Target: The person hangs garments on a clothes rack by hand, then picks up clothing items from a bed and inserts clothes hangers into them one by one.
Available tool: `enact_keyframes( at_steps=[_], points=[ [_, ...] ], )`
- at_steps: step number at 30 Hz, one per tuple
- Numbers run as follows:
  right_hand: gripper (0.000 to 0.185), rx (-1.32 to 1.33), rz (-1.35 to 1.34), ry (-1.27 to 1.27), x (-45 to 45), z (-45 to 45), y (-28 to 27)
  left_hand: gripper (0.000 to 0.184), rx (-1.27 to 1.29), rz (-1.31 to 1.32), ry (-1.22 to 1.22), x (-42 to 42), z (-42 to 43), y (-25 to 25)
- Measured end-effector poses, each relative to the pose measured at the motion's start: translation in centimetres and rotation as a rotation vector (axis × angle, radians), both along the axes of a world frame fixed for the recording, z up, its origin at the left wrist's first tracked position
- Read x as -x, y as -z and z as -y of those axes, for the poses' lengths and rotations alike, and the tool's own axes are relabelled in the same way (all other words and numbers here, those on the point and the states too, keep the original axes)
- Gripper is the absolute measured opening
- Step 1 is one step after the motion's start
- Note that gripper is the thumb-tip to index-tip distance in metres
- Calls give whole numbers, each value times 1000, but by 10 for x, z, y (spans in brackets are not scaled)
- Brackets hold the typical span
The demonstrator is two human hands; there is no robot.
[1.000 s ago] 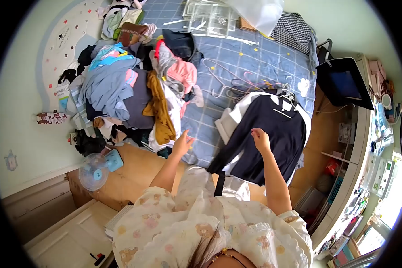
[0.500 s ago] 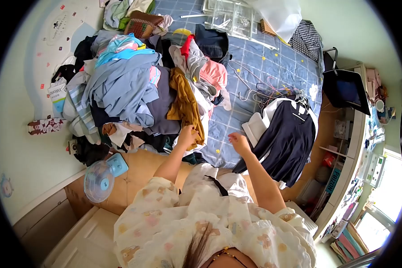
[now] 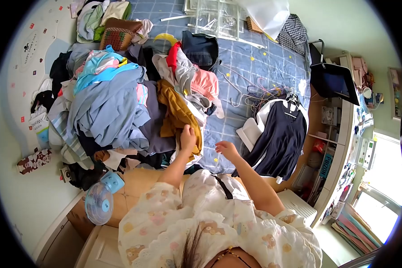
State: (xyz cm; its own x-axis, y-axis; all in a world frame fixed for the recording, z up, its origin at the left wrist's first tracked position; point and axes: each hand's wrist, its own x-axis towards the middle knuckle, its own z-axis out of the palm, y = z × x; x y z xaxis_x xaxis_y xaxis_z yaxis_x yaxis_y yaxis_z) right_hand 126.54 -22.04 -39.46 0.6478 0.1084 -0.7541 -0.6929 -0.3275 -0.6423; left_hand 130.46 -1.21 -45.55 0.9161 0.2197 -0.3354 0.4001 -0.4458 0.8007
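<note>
My left hand (image 3: 188, 139) is closed on the edge of a mustard-brown garment (image 3: 175, 109), which hangs over the right side of a big heap of clothes. To the right, my right hand (image 3: 228, 151) is held above the blue checked bedspread (image 3: 230, 130), fingers loosely apart and nothing in them. The heap's top is a grey-blue garment (image 3: 105, 109) with a bright blue one (image 3: 100, 71) behind. A pink garment (image 3: 205, 85) lies just beyond the mustard one. Right of my right hand, a black long-sleeved top (image 3: 279, 138) on a hanger lies over white clothing.
Loose wire hangers (image 3: 236, 96) lie beyond the black top. Clear plastic boxes (image 3: 219, 20) and folded jeans (image 3: 200, 48) are at the far side. A small fan (image 3: 99, 204) stands left of me, a tablet (image 3: 337, 85) on a stand at the right, beside shelves (image 3: 337, 134).
The view has shifted, so the bed's contents appear further left. My left hand stays at the mustard garment; the fingers of my right hand have stretched out more.
</note>
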Motion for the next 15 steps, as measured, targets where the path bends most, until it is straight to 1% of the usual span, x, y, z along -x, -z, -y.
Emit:
enact_keyframes(
  at_steps=[2, 3, 4, 6, 7, 8, 9, 10, 11, 12, 14, 15],
  points=[
    [28, -72, -132, 205, -14, -5, -3, 19, 170, 159, 45, 3, 11, -44],
    [40, -145, -153, 263, -20, -5, -1, 18, 217, 186, 97, 6, 17, -57],
    [45, -266, -236, 377, -27, -6, -7, 17, 252, 182, 167, 4, 20, -87],
    [56, -509, -390, 592, -48, -6, -26, 16, 335, 210, 232, 3, 28, -119],
    [70, -585, -429, 571, -57, -3, -32, 14, 349, 270, 294, 0, 32, -137],
    [71, -781, -444, 540, -63, 7, -22, 12, 359, 328, 356, -1, 35, -156],
    [70, -802, -434, 473, -76, 2, -54, 10, 345, 367, 443, -3, 37, -173],
    [68, -824, -426, 406, -86, -6, -87, 9, 331, 469, 542, -5, 42, -181],
    [55, -792, -354, 330, -89, -6, -88, 9, 306, 507, 626, -5, 46, -188],
    [50, -676, -277, 227, -94, -6, -91, 9, 280, 545, 707, -6, 49, -195],
    [41, -439, -121, 30, -101, -1, -100, 9, 230, 631, 724, -1, 58, -207],
    [31, -511, -71, 123, -102, 1, -116, 9, 205, 677, 739, 0, 60, -213]
  ],
)
